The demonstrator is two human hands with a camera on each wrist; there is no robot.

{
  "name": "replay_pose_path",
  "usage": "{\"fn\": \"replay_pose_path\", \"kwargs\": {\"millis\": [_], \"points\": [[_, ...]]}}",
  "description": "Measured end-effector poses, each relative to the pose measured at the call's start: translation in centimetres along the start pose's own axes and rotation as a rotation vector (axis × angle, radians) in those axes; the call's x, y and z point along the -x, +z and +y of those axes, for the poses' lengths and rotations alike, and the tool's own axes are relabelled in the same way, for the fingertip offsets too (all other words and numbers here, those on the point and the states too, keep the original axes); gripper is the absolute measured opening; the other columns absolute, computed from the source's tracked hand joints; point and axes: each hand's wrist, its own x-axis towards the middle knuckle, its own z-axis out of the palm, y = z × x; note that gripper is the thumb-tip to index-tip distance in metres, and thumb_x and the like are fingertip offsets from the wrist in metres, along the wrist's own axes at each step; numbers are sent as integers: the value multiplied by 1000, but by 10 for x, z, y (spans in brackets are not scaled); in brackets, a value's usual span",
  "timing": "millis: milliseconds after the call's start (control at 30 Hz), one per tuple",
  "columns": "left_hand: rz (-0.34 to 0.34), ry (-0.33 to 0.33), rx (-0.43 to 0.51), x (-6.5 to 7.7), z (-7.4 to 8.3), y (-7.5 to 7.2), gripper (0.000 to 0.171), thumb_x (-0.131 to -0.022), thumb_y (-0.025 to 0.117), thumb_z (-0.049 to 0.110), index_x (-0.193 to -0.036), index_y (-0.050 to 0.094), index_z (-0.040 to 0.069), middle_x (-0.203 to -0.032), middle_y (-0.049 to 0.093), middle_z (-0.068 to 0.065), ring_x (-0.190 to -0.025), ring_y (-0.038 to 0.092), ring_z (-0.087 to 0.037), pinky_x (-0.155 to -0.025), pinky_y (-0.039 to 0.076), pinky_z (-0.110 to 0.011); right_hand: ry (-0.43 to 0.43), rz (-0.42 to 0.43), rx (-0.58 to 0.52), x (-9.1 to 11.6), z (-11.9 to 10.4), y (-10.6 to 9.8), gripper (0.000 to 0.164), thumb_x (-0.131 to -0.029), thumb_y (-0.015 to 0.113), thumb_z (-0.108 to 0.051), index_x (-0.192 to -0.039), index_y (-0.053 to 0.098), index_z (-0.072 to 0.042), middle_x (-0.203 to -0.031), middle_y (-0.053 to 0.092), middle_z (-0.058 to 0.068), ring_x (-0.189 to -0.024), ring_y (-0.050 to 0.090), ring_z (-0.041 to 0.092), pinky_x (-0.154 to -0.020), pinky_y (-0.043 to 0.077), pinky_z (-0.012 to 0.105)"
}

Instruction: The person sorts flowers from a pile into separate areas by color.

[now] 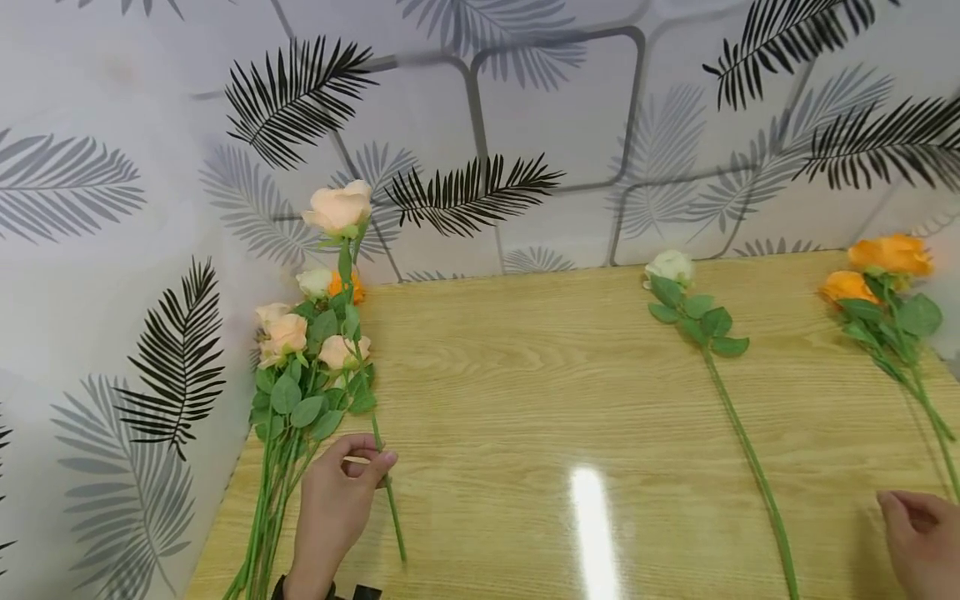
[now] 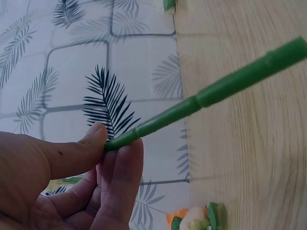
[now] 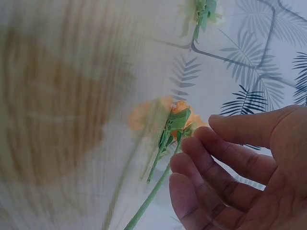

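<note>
The surface [image 1: 525, 400] carries the bunch [image 1: 307, 408] leftward, orange roses [image 1: 892, 257] and white rose [image 1: 670, 268] rightward, perhaps against tangling. Beside the bunch, the peach rose [image 1: 337, 208] is pinched low by the left hand [image 1: 335, 500], likely sparing petals; the right hand [image 1: 926, 542], loosely curled, holds nothing.

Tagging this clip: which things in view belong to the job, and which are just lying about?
Likely the job:
peach rose, stem pinched by the left hand
rose bundle
orange roses, near the right hand
white rose

Just surroundings:
wooden table
leaf-patterned wall covering
</note>
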Motion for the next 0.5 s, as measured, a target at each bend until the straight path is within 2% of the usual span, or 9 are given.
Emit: {"fn": "replay_pose_path", "kwargs": {"millis": [133, 167, 200, 300, 333, 367, 400, 433, 500], "points": [[-33, 16, 14, 6, 12, 11, 36, -105, 86, 32, -128, 77, 5, -114, 79, -9, -83, 78, -18, -60, 51, -31, -82, -23, 4, 3, -7, -6, 29, -117, 53, -1, -131, 64, 23, -110, 66, 45, -65, 23, -27, -57, 30, 5], [-48, -3, 11, 9, 21, 11, 36, -106, 85, 29, -130, 76, 4, -116, 79, -11, -86, 78, -19, -62, 52, -31, -107, -21, 4, 4, -10, -7, 28, -116, 54, 0, -129, 65, 23, -109, 67, 46, -65, 24, -28, -56, 30, 4], [-57, -3, 10, 11, 26, 13, 35, -106, 85, 27, -130, 76, 3, -116, 79, -12, -86, 78, -20, -61, 51, -30, -120, -29, 15, 6, -12, -8, 29, -116, 55, -1, -129, 66, 23, -111, 67, 46, -66, 36, -23, -55, 29, 4], [-76, 11, 24, 17, 43, 18, 33, -106, 85, 22, -130, 75, 1, -113, 79, -11, -86, 78, -20, -59, 47, -28, -174, -32, 33, 12, -21, -9, 28, -115, 58, 0, -128, 69, 22, -119, 69, 47, -69, 35, -26, -56, 30, 0], [-81, 16, 30, 18, 47, 20, 32, -105, 85, 21, -128, 75, 1, -109, 80, -11, -85, 79, -21, -58, 46, -27, -209, -26, 48, 9, -14, -4, 29, -116, 59, -4, -128, 70, 21, -121, 70, 45, -71, 36, -27, -57, 31, 1], [-85, 28, 39, 19, 51, 21, 32, -105, 85, 21, -127, 75, 0, -106, 80, -11, -84, 78, -20, -58, 45, -27, -239, -43, 64, 10, -15, -4, 30, -116, 60, -6, -128, 70, 20, -124, 70, 45, -73, 47, -18, -57, 32, 2], [-91, 33, 47, 20, 54, 23, 32, -105, 86, 21, -127, 76, 1, -104, 80, -10, -83, 78, -19, -58, 44, -26, -275, -49, 64, 12, -16, -3, 29, -116, 62, -7, -126, 72, 19, -122, 72, 43, -74, 48, -19, -58, 33, 1], [-96, 45, 62, 21, 58, 24, 31, -104, 86, 21, -126, 76, 1, -102, 81, -10, -82, 78, -18, -57, 44, -25, -311, -55, 55, 13, -16, -2, 28, -115, 65, -8, -124, 74, 17, -118, 74, 41, -73, 38, -28, -60, 36, 0], [-112, 70, 87, 23, 64, 28, 32, -104, 87, 21, -125, 75, 0, -100, 81, -10, -80, 77, -16, -57, 45, -25, -366, -81, 49, 19, -19, 0, 27, -115, 69, -14, -123, 77, 11, -110, 80, 29, -76, 43, -28, -62, 38, 0]]}}
